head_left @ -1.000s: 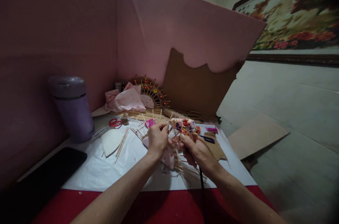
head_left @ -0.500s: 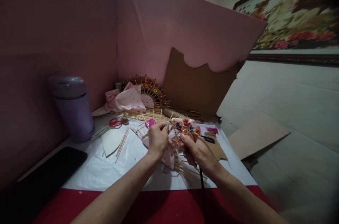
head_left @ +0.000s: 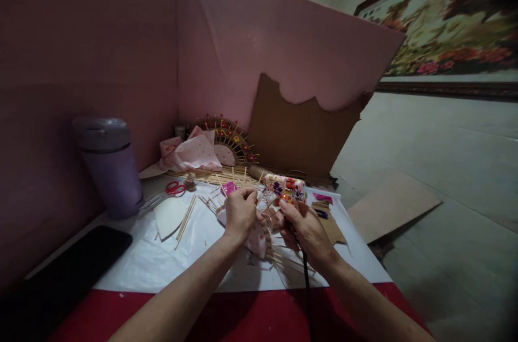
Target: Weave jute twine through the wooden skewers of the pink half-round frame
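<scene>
The left forearm (head_left: 184, 282) at seven o'clock and right forearm (head_left: 362, 291) at five are bare, tapering to slim wrists (head_left: 233, 237); the fingers (head_left: 247, 196) look slender, though dimly lit.

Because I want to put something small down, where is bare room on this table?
Free: the white sheet between the black slab, white cutout and left forearm; the red strip between the forearms, left of the black cord. Crowded: around the left hand and right hand, with sticks and floral-patterned object.
</scene>
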A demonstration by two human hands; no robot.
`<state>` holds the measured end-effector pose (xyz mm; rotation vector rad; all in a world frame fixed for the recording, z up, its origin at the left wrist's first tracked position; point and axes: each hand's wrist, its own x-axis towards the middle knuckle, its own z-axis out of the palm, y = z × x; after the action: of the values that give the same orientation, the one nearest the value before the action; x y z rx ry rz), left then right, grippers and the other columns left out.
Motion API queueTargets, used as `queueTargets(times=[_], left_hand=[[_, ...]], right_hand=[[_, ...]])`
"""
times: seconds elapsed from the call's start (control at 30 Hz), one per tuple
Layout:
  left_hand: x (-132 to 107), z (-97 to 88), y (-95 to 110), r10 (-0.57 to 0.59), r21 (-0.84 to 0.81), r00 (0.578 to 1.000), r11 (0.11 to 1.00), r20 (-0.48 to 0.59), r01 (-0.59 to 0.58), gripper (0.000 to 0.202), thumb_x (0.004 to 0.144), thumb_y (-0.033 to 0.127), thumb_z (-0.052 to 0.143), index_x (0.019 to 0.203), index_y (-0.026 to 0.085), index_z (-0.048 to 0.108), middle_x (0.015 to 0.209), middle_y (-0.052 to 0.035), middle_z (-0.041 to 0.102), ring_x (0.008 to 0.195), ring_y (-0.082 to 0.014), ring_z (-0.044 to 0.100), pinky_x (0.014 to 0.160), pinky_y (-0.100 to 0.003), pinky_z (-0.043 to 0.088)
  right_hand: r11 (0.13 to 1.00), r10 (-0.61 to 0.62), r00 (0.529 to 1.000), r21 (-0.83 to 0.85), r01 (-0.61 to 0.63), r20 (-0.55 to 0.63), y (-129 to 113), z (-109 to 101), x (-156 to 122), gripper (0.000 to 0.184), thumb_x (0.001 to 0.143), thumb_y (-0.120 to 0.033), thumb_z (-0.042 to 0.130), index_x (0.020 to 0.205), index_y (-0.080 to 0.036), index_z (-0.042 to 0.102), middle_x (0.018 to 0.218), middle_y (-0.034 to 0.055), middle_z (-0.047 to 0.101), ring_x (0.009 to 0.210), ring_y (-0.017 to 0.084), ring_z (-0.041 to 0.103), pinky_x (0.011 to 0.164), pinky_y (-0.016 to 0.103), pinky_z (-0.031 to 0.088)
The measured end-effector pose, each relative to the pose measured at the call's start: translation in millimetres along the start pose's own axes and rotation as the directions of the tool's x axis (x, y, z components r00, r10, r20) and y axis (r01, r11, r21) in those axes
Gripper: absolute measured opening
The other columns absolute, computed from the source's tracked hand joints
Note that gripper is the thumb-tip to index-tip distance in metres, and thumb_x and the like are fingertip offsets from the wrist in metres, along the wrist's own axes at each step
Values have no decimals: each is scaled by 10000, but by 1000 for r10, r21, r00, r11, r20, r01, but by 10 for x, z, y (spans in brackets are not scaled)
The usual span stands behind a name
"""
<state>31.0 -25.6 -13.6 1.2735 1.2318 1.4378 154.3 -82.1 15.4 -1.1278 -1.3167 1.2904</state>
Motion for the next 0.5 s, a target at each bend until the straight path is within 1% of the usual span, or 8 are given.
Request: queueTargets(times=[0.1, 0.17, 0.23, 0.3, 0.4, 0.47, 0.5], left_hand=[[3, 2, -10, -2, -4, 1000, 1000, -1, 2, 210, 744, 271, 501, 563, 176, 551, 339, 65, 453, 261, -91, 429, 312, -191, 256], [6, 5, -12, -11, -7, 1000, 1000, -2, 11, 200, 739, 272, 501, 574, 175, 557, 339, 66, 452, 257, -93, 430, 311, -192, 263], [10, 9, -11, -23, -11, 1000, 1000, -3, 23, 188, 734, 280, 502, 593, 174, 567, 349, 63, 467, 259, -98, 436, 307, -195, 274], [14, 9, -6, -34, -16, 999, 999, -6, 34, 178, 726, 293, 509, 610, 174, 574, 362, 57, 485, 269, -106, 451, 301, -198, 281], [19, 2, 2, -47, -19, 999, 999, -2, 47, 184, 714, 314, 524, 607, 173, 577, 340, 56, 473, 270, -112, 451, 297, -198, 281], [24, -6, -2, -48, -22, 999, 999, 4, 48, 190, 709, 326, 536, 612, 171, 586, 321, 57, 463, 260, -109, 433, 296, -197, 275], [28, -9, -8, -47, -24, 999, 999, 6, 48, 189, 706, 333, 542, 628, 169, 594, 326, 54, 476, 260, -109, 432, 296, -198, 277]], right_hand=[[996, -77, 997, 45, 79, -31, -109, -26, -41, 395, 811, -491, 538, 604, -160, 479, 411, -69, 387, 316, 30, 284, 300, 147, 204], [989, -134, 986, 50, 140, -97, -219, -90, -84, 378, 795, -470, 571, 607, -151, 497, 454, -59, 419, 328, 26, 316, 307, 143, 222], [977, -202, 962, 24, 210, -185, -327, -201, -129, 353, 765, -451, 616, 619, -146, 512, 527, -46, 460, 345, 18, 340, 313, 141, 234], [969, -245, 929, -34, 245, -279, -386, -355, -166, 337, 733, -443, 650, 635, -152, 512, 578, -38, 480, 373, 23, 361, 324, 143, 255], [967, -245, 901, -157, 201, -358, -309, -653, -199, 362, 721, -484, 642, 640, -169, 485, 557, -44, 450, 398, 46, 365, 336, 162, 276], [968, -184, 902, -230, 98, -392, -154, -876, -216, 387, 730, -529, 604, 639, -189, 442, 502, -63, 401, 378, 60, 335, 335, 181, 267], [964, -150, 910, -263, 47, -387, -60, -986, -226, 385, 737, -540, 583, 650, -199, 429, 498, -61, 410, 383, 74, 353, 343, 192, 277]])
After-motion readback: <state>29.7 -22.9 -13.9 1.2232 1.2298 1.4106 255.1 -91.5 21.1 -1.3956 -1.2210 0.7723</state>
